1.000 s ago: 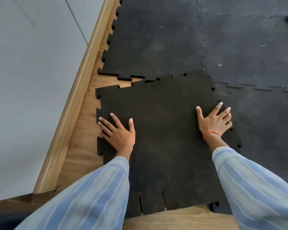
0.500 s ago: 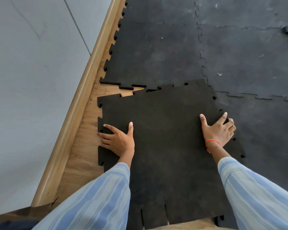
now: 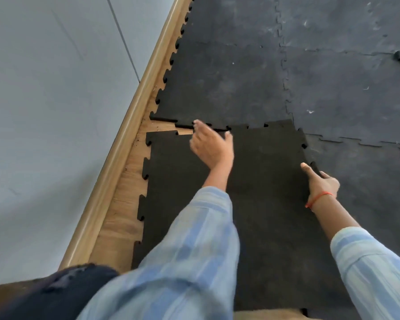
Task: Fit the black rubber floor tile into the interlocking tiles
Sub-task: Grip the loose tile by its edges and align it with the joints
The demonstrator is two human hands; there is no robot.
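The loose black rubber tile (image 3: pixel 263 204) lies on the wooden floor, its toothed far edge partly overlapping the laid interlocking tiles (image 3: pixel 229 77). At the far left corner a narrow strip of wood still shows between them. My left hand (image 3: pixel 211 146) is at the tile's far edge, fingers apart, blurred with motion, over the seam. My right hand (image 3: pixel 321 183) is at the tile's right toothed edge, thumb on top and fingers curled over that edge, where it overlaps the neighbouring laid tile (image 3: pixel 367 181).
A wooden skirting board (image 3: pixel 125 135) runs along the grey wall (image 3: pixel 44 112) on the left, with a strip of bare wooden floor (image 3: pixel 123 204) between it and the tiles. A dark clothed knee (image 3: pixel 62 292) is at the bottom left.
My left hand left the tile's left side and moved forward to its far edge. My right hand curled over the right edge. The view moved closer and forward.
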